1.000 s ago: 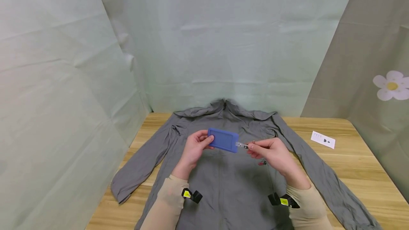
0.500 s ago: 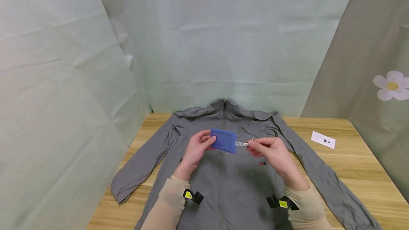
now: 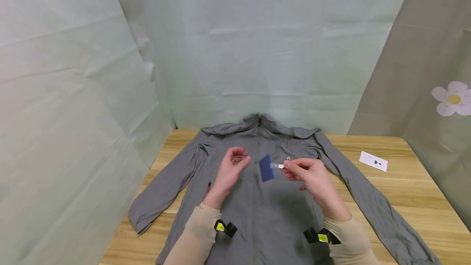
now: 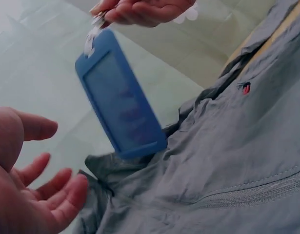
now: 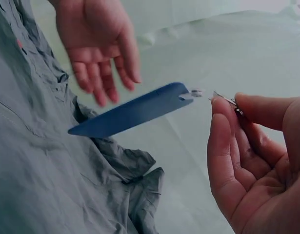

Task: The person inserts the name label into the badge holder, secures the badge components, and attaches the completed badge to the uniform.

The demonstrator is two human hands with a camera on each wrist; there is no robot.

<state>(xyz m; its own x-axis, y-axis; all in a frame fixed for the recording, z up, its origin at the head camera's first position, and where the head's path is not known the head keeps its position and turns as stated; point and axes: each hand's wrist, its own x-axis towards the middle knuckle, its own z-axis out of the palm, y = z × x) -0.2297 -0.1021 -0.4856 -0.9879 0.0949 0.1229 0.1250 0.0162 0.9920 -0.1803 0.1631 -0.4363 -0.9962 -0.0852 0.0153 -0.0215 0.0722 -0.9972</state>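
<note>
My right hand (image 3: 310,177) pinches a small metal clip (image 5: 229,101) between thumb and fingers. From its clear strap (image 3: 276,166) hangs a blue badge holder (image 3: 266,169), tilted and seen nearly edge-on in the head view. The left wrist view shows its framed front with a clear window. To the left, my left hand (image 3: 229,173) holds nothing; its fingers are relaxed and spread, a short gap from the holder. Beneath both hands a grey zip jacket (image 3: 257,220) lies spread out, collar at the far side, with red zip pulls (image 3: 302,188) at its pockets.
A white card (image 3: 373,161) with dark marks lies on the wooden table (image 3: 412,191) to the right of the jacket. Pale cloth curtains (image 3: 257,52) stand behind and at the left. Black straps with yellow labels sit on both wrists.
The left hand has let go of the badge holder and drawn slightly away. The holder has swung round on its strap, from flat-facing to nearly edge-on. The right hand keeps its pinch.
</note>
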